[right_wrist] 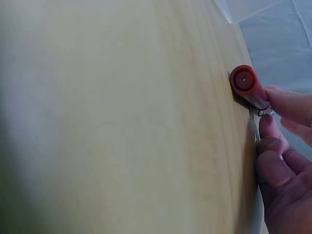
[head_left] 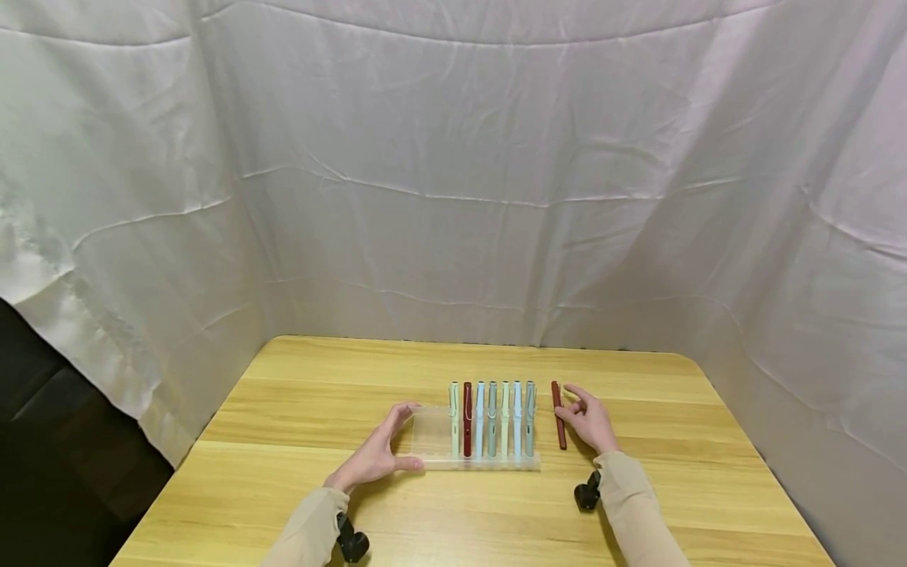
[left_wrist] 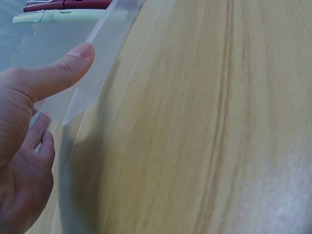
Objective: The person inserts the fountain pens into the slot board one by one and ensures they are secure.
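A clear plastic pen stand point(head_left: 432, 433) sits on the table, bearing a row of several capped pens. My left hand point(head_left: 375, 457) holds its left end, the thumb on the front ledge and the fingers behind the back edge. The left wrist view shows the thumb pressed on the clear plastic point(left_wrist: 83, 100). To the right of the stand lies a red pen point(head_left: 560, 425), roughly lengthwise to me. My right hand point(head_left: 591, 423) pinches this pen near its clip end, thumb and fingertips at its sides. Its round red end faces the right wrist camera.
In the stand, a light green pen point(head_left: 455, 433) and a dark red pen point(head_left: 468, 433) come first from the left, then pale blue, grey-green and light green ones. The wooden table point(head_left: 319, 386) ends at a grey-white curtain point(head_left: 453, 236) on the back and sides.
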`<state>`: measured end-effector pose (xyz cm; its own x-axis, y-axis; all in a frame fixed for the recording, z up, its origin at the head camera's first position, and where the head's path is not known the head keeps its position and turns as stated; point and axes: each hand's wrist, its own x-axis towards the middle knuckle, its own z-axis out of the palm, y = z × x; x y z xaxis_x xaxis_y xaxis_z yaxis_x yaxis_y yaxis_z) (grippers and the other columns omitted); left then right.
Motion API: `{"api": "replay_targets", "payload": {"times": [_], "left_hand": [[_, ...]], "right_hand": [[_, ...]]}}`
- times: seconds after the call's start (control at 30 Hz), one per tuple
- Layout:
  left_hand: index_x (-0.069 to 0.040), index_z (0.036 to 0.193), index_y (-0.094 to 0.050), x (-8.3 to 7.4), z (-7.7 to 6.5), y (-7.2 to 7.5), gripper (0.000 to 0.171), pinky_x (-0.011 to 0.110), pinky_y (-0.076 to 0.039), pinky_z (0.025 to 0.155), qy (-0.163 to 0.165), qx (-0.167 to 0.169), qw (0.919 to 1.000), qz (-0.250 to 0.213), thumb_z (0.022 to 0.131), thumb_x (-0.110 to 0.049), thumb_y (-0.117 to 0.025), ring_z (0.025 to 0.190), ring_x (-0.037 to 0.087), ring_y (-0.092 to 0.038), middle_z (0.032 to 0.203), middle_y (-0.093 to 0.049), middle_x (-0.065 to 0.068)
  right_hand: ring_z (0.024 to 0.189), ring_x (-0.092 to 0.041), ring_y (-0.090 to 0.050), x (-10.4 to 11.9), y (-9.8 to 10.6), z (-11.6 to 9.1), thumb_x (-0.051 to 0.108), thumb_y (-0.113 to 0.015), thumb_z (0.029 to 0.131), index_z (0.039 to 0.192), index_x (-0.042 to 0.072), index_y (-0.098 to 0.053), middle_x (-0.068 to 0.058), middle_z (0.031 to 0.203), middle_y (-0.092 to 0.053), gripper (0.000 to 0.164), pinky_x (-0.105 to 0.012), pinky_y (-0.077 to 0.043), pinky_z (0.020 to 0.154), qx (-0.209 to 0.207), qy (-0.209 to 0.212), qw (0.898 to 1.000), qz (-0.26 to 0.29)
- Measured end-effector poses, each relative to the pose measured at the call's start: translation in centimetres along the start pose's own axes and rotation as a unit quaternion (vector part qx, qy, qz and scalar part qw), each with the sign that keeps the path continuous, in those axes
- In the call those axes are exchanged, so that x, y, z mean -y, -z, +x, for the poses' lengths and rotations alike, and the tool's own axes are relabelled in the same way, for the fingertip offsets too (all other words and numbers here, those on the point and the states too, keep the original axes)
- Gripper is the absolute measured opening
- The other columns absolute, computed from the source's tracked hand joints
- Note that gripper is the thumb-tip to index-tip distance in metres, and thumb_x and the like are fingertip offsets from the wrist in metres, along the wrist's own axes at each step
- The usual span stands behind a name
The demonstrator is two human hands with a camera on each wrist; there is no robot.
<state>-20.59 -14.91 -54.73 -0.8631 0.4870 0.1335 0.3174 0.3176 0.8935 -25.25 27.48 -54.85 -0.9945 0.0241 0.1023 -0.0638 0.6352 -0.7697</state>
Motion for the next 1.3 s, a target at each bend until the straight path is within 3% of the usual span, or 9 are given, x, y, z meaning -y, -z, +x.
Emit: {"api": "replay_targets", "payload": {"times": [0.13, 0.27, 0.4, 0.6, 0.87, 1.3], "left_hand": [[-0.009, 0.152, -0.029, 0.0, 0.0, 0.0, 0.096, 0.060, -0.016, 0.126, 0.000, 0.001, 1.0000, -0.001, 0.076, -0.017, -0.086, 0.153, 0.046, -0.022, 0.164, -0.027, 0.023], [-0.009, 0.152, -0.029, 0.0, 0.0, -0.1, 0.095, 0.060, -0.016, 0.126, 0.001, 0.001, 1.0000, -0.001, 0.076, -0.016, -0.086, 0.153, 0.046, -0.022, 0.163, -0.027, 0.023], [-0.009, 0.152, -0.029, -0.1, -0.1, -0.1, 0.095, 0.060, -0.017, 0.126, 0.001, 0.001, 1.0000, 0.000, 0.076, -0.016, -0.086, 0.153, 0.046, -0.023, 0.163, -0.027, 0.023], [-0.007, 0.152, -0.028, -0.1, -0.2, 0.0, 0.095, 0.061, -0.017, 0.126, 0.000, 0.000, 1.0000, 0.004, 0.077, -0.017, -0.085, 0.152, 0.047, -0.022, 0.163, -0.026, 0.024], [-0.005, 0.152, -0.028, -0.1, -0.1, 0.0, 0.095, 0.060, -0.016, 0.126, -0.001, 0.004, 1.0000, 0.000, 0.077, -0.015, -0.085, 0.152, 0.047, -0.022, 0.163, -0.026, 0.025], [-0.007, 0.153, -0.028, 0.0, 0.0, -0.1, 0.096, 0.060, -0.017, 0.126, -0.002, 0.000, 1.0000, 0.000, 0.076, -0.016, -0.086, 0.153, 0.046, -0.022, 0.163, -0.027, 0.024]], "right_hand": [[0.070, -0.012, -0.055, 0.2, 0.2, -0.4, 0.012, -0.070, 0.093, 0.142, -0.003, -0.052, -0.013, 0.081, -0.065, 0.054, -0.026, -0.048, 0.071, 0.010, -0.003, 1.000, -0.001], [0.059, -0.012, -0.057, 0.5, 0.5, -0.8, 0.010, -0.070, 0.093, 0.145, -0.003, -0.048, -0.012, 0.077, -0.068, 0.058, -0.024, -0.051, 0.060, 0.038, -0.021, 0.999, 0.029], [0.048, -0.013, -0.057, 0.6, 0.9, -1.4, 0.007, -0.069, 0.092, 0.153, -0.005, -0.033, -0.011, 0.069, -0.068, 0.071, -0.025, -0.049, 0.044, 0.080, -0.032, 0.993, 0.075], [0.046, -0.012, -0.058, 0.7, 1.5, -2.0, 0.003, -0.067, 0.090, 0.158, -0.005, -0.012, -0.008, 0.064, -0.063, 0.088, -0.025, -0.050, 0.041, 0.155, -0.036, 0.977, 0.140], [0.046, -0.010, -0.059, 0.1, 1.7, -2.0, 0.006, -0.066, 0.089, 0.157, -0.004, -0.017, -0.004, 0.063, -0.063, 0.085, -0.023, -0.053, 0.043, 0.200, -0.061, 0.966, 0.153], [0.045, -0.008, -0.054, -0.1, 1.9, -2.2, 0.012, -0.074, 0.090, 0.141, -0.005, -0.029, -0.001, 0.065, -0.063, 0.070, -0.020, -0.044, 0.040, 0.199, -0.043, 0.962, 0.181]]}}
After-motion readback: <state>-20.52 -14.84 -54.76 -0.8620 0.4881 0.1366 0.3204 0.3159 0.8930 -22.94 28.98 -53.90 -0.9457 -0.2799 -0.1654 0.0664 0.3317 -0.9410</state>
